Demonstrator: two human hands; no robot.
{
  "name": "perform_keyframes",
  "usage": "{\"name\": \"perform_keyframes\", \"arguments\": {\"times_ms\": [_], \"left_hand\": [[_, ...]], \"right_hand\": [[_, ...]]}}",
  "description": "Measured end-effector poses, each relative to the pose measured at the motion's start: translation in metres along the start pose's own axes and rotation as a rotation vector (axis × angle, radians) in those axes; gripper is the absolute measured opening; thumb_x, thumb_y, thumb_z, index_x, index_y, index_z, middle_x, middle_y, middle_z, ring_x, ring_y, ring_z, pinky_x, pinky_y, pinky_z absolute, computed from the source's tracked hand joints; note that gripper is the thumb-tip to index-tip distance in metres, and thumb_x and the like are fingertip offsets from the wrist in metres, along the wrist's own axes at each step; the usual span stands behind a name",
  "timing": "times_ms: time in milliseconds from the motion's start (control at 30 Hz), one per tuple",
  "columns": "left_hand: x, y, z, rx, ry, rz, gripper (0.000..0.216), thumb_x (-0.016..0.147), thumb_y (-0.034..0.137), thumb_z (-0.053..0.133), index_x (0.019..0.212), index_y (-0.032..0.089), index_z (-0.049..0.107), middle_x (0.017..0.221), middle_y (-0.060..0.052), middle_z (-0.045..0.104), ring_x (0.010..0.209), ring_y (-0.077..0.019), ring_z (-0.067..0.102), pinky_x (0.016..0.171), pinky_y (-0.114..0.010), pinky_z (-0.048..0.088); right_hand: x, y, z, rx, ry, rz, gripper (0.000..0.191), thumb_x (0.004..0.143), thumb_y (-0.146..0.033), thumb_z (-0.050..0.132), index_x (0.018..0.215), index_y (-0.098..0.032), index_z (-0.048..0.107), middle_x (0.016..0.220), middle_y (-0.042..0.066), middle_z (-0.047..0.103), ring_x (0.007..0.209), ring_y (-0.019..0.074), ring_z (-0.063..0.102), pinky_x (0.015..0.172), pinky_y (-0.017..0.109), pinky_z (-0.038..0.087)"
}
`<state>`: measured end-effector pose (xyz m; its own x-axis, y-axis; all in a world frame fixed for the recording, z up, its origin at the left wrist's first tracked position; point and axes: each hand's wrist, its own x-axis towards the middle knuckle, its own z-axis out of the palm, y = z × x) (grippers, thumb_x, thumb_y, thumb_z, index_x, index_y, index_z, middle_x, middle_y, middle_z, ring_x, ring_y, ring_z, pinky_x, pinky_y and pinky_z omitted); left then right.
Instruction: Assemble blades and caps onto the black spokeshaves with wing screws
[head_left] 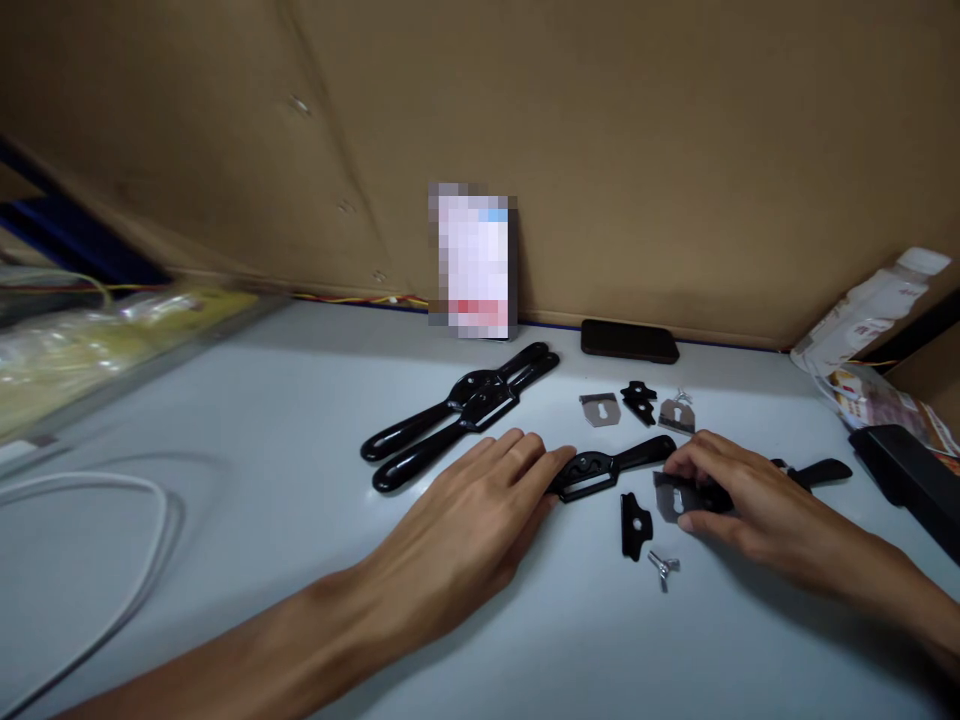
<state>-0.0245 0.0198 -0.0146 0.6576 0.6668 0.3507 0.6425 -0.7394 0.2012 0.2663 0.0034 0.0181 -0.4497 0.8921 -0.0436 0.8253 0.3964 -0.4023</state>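
My left hand (472,510) lies flat on the pale table, fingers stretched out, with its fingertips against the left end of a black spokeshave body (611,465). My right hand (739,495) is curled over a grey metal blade (670,497) and the black part under it, fingers pinched on the blade. A black cap piece (635,524) and a small wing screw (664,567) lie just in front of the blade.
Two more black spokeshave bodies (457,412) lie side by side at centre left. Two grey blades (600,408) (676,415) and a black cap (639,398) sit behind. A dark phone (628,341), a pixelated card (472,260), white cable (142,560), plastic bags (870,310) and cardboard walls surround the table.
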Motion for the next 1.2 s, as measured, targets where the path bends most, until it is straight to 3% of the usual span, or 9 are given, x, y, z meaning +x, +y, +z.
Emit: {"name": "perform_keyframes", "arguments": {"times_ms": [300,500,633,733,833,1000,1100,1200], "left_hand": [[0.001,0.001,0.0,-0.013,-0.01,-0.001,0.035,0.098,0.01,0.039,0.127,0.013,0.058,0.098,-0.01,0.062,0.085,-0.0234,0.058,0.073,-0.04,0.054],[0.0,-0.001,0.001,-0.002,0.003,0.009,0.035,0.097,0.01,0.041,0.128,0.013,0.057,0.098,-0.01,0.062,0.083,-0.0237,0.059,0.073,-0.04,0.053],[-0.001,-0.002,0.002,0.043,-0.022,0.03,0.04,0.093,0.006,0.04,0.129,0.011,0.055,0.097,-0.011,0.06,0.079,-0.0243,0.058,0.069,-0.041,0.053],[-0.003,-0.003,0.004,0.053,-0.061,0.014,0.048,0.085,0.001,0.042,0.13,0.01,0.054,0.096,-0.011,0.06,0.077,-0.0245,0.059,0.067,-0.041,0.054],[-0.006,-0.005,0.006,-0.019,-0.078,-0.035,0.053,0.083,0.001,0.043,0.135,0.012,0.048,0.099,-0.011,0.061,0.081,-0.0246,0.06,0.07,-0.041,0.056],[-0.006,-0.004,0.005,-0.172,-0.007,-0.096,0.041,0.097,0.011,0.035,0.137,0.015,0.044,0.099,-0.01,0.064,0.083,-0.0226,0.063,0.072,-0.039,0.057],[-0.003,0.0,0.0,-0.26,0.021,-0.09,0.035,0.103,0.016,0.031,0.135,0.018,0.044,0.098,-0.008,0.064,0.083,-0.0203,0.064,0.07,-0.035,0.056],[-0.002,0.003,-0.003,-0.243,-0.037,0.009,0.037,0.1,0.012,0.035,0.135,0.017,0.046,0.096,-0.008,0.064,0.081,-0.0206,0.063,0.067,-0.033,0.055]], "right_hand": [[0.002,-0.004,0.0,0.047,0.011,0.051,0.034,0.073,-0.006,0.072,0.095,-0.024,0.054,0.099,0.001,0.063,0.089,0.0198,0.061,0.077,0.033,0.05],[0.007,-0.012,0.008,0.005,0.111,-0.153,0.009,0.091,-0.014,0.059,0.087,-0.021,0.057,0.085,0.003,0.064,0.081,0.02,0.059,0.073,0.035,0.049],[-0.002,-0.031,0.01,0.115,0.287,-0.254,0.013,0.1,-0.021,0.05,0.09,-0.02,0.058,0.082,0.003,0.062,0.074,0.0164,0.059,0.065,0.031,0.049],[-0.013,-0.051,0.009,0.24,0.117,-0.328,0.011,0.101,-0.019,0.048,0.1,-0.022,0.058,0.091,0.002,0.068,0.079,0.0138,0.065,0.07,0.026,0.054],[-0.018,-0.059,0.015,0.161,0.032,-0.326,0.013,0.099,-0.018,0.049,0.104,-0.023,0.061,0.096,0.003,0.072,0.08,0.0154,0.069,0.072,0.026,0.058],[-0.01,-0.044,0.025,0.025,0.266,-0.263,0.016,0.1,-0.02,0.048,0.109,-0.019,0.06,0.103,0.009,0.07,0.094,0.0222,0.067,0.079,0.037,0.059],[-0.009,-0.039,0.018,0.123,0.425,-0.31,0.012,0.098,-0.014,0.049,0.102,-0.019,0.06,0.097,0.006,0.067,0.089,0.0182,0.065,0.077,0.033,0.056],[-0.014,-0.042,0.006,0.19,0.55,-0.318,0.014,0.096,-0.011,0.055,0.098,-0.021,0.063,0.091,0.003,0.062,0.082,0.0147,0.061,0.068,0.029,0.051]]}}
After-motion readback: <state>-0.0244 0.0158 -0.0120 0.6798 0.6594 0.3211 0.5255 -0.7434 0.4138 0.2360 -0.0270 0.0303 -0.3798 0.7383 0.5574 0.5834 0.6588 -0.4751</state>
